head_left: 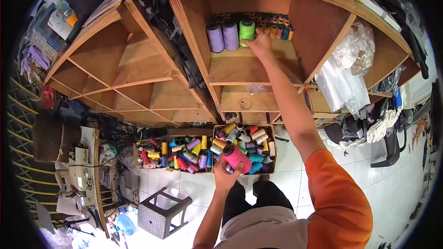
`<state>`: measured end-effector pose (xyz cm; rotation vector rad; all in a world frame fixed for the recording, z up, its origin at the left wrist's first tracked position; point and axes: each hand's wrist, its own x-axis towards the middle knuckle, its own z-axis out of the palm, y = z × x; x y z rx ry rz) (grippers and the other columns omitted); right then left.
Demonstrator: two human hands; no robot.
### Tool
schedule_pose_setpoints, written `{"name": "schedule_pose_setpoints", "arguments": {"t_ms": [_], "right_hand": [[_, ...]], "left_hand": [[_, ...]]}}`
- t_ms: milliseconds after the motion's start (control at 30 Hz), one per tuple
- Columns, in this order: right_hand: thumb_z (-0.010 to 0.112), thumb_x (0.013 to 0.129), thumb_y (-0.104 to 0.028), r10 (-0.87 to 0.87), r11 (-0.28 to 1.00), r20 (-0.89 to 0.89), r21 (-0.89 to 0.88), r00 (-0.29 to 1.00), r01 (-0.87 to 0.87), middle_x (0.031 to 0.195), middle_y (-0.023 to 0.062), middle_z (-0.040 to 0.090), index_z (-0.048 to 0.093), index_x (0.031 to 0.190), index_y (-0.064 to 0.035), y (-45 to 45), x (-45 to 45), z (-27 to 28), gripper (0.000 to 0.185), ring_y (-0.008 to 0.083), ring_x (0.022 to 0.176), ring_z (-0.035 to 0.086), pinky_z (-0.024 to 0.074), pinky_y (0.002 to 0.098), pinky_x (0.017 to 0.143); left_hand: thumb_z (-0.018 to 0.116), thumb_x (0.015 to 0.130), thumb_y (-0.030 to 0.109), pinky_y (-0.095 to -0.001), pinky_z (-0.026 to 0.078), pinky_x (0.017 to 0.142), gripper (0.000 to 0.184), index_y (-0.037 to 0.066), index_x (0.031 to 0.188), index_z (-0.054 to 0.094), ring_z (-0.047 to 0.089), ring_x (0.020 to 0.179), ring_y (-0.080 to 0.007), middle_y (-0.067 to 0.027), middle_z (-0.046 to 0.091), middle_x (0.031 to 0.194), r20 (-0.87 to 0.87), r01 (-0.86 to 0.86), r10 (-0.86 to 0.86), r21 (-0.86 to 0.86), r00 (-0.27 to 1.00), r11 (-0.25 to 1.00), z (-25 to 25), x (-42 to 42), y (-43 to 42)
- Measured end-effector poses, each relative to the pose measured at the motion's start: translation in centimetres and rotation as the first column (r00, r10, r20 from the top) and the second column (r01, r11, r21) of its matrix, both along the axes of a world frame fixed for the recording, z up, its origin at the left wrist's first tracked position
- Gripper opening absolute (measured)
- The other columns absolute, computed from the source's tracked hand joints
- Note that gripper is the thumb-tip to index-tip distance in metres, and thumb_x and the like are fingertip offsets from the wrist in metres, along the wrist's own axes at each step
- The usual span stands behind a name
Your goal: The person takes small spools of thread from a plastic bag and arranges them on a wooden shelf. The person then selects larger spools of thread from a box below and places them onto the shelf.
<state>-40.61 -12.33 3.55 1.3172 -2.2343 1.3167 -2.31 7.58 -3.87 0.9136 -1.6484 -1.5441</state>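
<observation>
My right hand reaches into the upper shelf, its fingers against the right side of a bright green thread spool. Two lilac thread spools stand upright in a row to the left of the green one. Behind and to the right are several small spools in yellow, orange and teal. Lower down, my left hand is closed around a large pink thread spool, held tilted over a cardboard box heaped with spools of many colours.
A second box of mixed spools adjoins on the left. Wooden shelves stand left, and clear plastic bags hang at right. A grey stool is on the tiled floor, near a sewing machine.
</observation>
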Motion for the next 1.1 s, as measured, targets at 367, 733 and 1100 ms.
{"name": "schedule_pose_setpoints", "arguments": {"t_ms": [367, 733, 1100], "right_hand": [[0.080, 0.062, -0.030, 0.028, 0.979, 0.036, -0.201, 0.999, -0.020, 0.094, 0.0241, 0.062, 0.057, 0.105, 0.0049, -0.7, 0.4, -2.9, 0.060, 0.0366, 0.090, 0.061, 0.0484, 0.0411, 0.080], [0.077, 0.068, -0.022, -0.086, 0.944, -0.020, -0.321, 0.996, 0.075, 0.097, 0.0148, 0.065, 0.057, 0.110, -0.0006, 1.0, 2.4, -2.7, 0.051, 0.0274, 0.091, 0.062, 0.0492, 0.0356, 0.080], [0.075, 0.072, -0.023, 0.508, 0.716, 0.659, 0.035, 0.554, -0.697, 0.111, 0.0108, 0.061, 0.052, 0.119, -0.0026, 21.2, 14.8, 2.2, 0.057, 0.0204, 0.086, 0.065, 0.0519, 0.0344, 0.076]], "left_hand": [[0.067, 0.077, 0.002, -0.0293, 0.045, 0.085, 0.032, -0.002, 0.106, 0.056, 0.057, 0.092, -0.0134, -0.0060, 0.061, 0.098, 0.032, 0.059, -0.063, 0.117, 0.998, 0.991, -1.1, 0.6, -0.4], [0.071, 0.075, 0.011, -0.0277, 0.049, 0.076, 0.034, 0.000, 0.105, 0.058, 0.060, 0.086, -0.0113, -0.0062, 0.065, 0.092, 0.014, 0.094, -0.095, 0.039, 0.995, 0.995, 0.1, -0.7, -0.3], [0.074, 0.075, 0.015, -0.0287, 0.052, 0.071, 0.038, -0.005, 0.104, 0.058, 0.062, 0.082, -0.0160, -0.0109, 0.063, 0.090, 0.037, 0.131, -0.126, -0.179, 0.991, 0.975, 8.1, -8.6, -7.8]]}}
